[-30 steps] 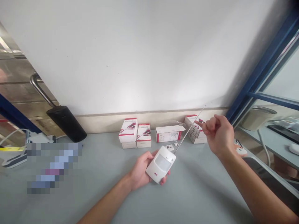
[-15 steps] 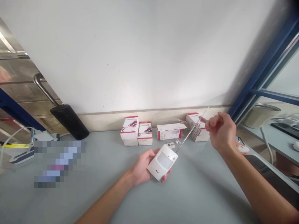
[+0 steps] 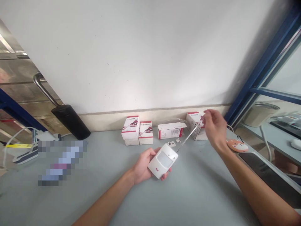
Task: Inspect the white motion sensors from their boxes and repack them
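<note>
A white detector (image 3: 163,161) with a pale sensor window is tilted above the grey table, and my left hand (image 3: 145,166) is wrapped round its lower left side and back. From its upper right corner a thin metal antenna (image 3: 188,137) runs up to the right. At the antenna's far end, my right hand (image 3: 213,125) has its thumb and forefinger pinched together on the tip. The small white parts (image 3: 171,144) lie on the table just behind the detector.
Red and white boxes stand along the wall: a stack at left (image 3: 130,130), an opened one (image 3: 171,130) in the middle, more (image 3: 195,121) behind my right hand. A black cylinder (image 3: 70,122) leans at left. A dark tray-like object (image 3: 268,175) lies under my right forearm.
My right hand has moved left and slightly down, and its fingers have closed on the antenna tip. My left hand still holds the detector in nearly the same place.
</note>
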{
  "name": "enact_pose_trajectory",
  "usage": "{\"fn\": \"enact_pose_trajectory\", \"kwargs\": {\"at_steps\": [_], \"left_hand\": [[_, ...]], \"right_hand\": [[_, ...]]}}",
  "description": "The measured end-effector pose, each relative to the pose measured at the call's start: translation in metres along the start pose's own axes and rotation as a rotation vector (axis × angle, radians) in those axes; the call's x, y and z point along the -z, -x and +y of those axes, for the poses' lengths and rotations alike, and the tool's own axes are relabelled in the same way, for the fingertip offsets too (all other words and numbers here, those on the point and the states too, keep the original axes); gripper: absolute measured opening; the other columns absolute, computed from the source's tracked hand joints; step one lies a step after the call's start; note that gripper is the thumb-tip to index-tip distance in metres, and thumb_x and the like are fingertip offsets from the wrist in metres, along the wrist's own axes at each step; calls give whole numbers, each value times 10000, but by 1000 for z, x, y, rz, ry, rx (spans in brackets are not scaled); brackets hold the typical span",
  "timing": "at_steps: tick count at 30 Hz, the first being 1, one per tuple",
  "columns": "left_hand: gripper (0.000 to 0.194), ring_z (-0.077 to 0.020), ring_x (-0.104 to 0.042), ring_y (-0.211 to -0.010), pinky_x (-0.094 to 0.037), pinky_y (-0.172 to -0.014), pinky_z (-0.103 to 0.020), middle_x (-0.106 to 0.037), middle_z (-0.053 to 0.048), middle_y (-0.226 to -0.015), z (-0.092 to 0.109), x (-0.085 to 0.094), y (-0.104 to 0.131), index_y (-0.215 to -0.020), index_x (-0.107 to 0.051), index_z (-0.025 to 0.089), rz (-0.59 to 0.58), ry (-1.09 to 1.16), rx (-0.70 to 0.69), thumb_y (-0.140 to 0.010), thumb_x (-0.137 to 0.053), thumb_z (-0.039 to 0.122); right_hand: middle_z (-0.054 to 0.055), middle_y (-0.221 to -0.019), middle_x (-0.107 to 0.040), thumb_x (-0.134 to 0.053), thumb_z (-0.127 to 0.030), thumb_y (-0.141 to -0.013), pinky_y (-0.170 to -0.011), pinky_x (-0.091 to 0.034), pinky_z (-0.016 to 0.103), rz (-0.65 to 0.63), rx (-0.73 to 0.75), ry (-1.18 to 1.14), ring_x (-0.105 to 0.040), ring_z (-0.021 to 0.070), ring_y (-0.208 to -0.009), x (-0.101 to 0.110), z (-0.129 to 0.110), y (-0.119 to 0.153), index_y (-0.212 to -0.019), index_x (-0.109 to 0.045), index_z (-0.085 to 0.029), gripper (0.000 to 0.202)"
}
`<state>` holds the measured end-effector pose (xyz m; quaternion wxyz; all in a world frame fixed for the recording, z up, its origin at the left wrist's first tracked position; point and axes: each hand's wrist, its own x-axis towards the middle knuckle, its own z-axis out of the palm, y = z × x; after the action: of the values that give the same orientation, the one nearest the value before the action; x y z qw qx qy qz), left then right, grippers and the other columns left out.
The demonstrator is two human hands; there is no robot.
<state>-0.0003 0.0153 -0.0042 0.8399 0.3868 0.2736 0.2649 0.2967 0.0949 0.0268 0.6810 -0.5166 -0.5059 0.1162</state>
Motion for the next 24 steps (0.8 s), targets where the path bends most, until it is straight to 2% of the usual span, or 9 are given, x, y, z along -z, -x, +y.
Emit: {"fn": "enact_pose_trajectory", "kwargs": {"at_steps": [3,5,8,12,14,17,20,24], "left_hand": [[413,-268,-648,-648,-448,-652,-366,-727,-173,-862,-2,1,-1,-1139,-625,130,75,56,-53,-864,-483,404],[430,-263,-639,-636,-445,-643,-366,-725,-183,-861,-3,2,-2,-1107,-651,104,131,103,-86,-855,-494,415],[439,-259,-627,-637,-452,-649,-375,-727,-199,-859,-4,3,-3,-1076,-682,79,180,175,-146,-847,-501,407],[438,-261,-626,-662,-458,-671,-380,-729,-210,-870,-4,-1,-2,-1076,-708,57,225,240,-216,-851,-512,377],[456,-276,-643,-692,-465,-697,-395,-737,-228,-921,-2,-3,-1,-1119,-706,45,219,244,-251,-862,-509,366],[473,-309,-673,-746,-471,-741,-422,-744,-241,-1003,0,-5,0,-1197,-682,48,182,241,-303,-874,-500,341],[466,-320,-683,-763,-469,-753,-426,-746,-235,-1023,1,-3,-1,-1227,-659,60,195,258,-330,-875,-496,319],[479,-313,-680,-764,-474,-760,-428,-743,-224,-1030,-1,2,-2,-1265,-644,63,205,289,-341,-885,-493,312]], "right_hand": [[38,-871,-716,-522,-459,-1052,-650,-499,316,-211,124,172,-624,187,-709,-13,-15,30,-1077,-723,-221,312],[55,-930,-724,-470,-413,-1082,-720,-510,338,-348,252,213,-651,204,-781,-21,-26,51,-1066,-729,-229,317],[66,-930,-711,-423,-374,-1104,-735,-509,344,-533,382,251,-671,217,-831,-29,-39,77,-1097,-736,-240,340],[39,-886,-687,-390,-374,-1120,-686,-508,329,-743,390,284,-657,191,-758,-30,-46,90,-1165,-735,-265,364],[30,-915,-699,-388,-382,-1124,-680,-514,330,-775,372,304,-654,185,-749,-29,-43,87,-1270,-704,-282,362],[48,-1009,-733,-409,-340,-1113,-785,-529,378,-723,470,388,-684,222,-862,-28,-33,77,-1346,-672,-284,356],[61,-1035,-745,-441,-262,-1084,-826,-522,405,-635,517,421,-697,241,-919,-29,-21,69,-1248,-712,-268,317],[53,-1036,-750,-479,-207,-1048,-808,-528,407,-603,506,429,-692,232,-890,-31,-8,66,-1165,-729,-258,281]]}}
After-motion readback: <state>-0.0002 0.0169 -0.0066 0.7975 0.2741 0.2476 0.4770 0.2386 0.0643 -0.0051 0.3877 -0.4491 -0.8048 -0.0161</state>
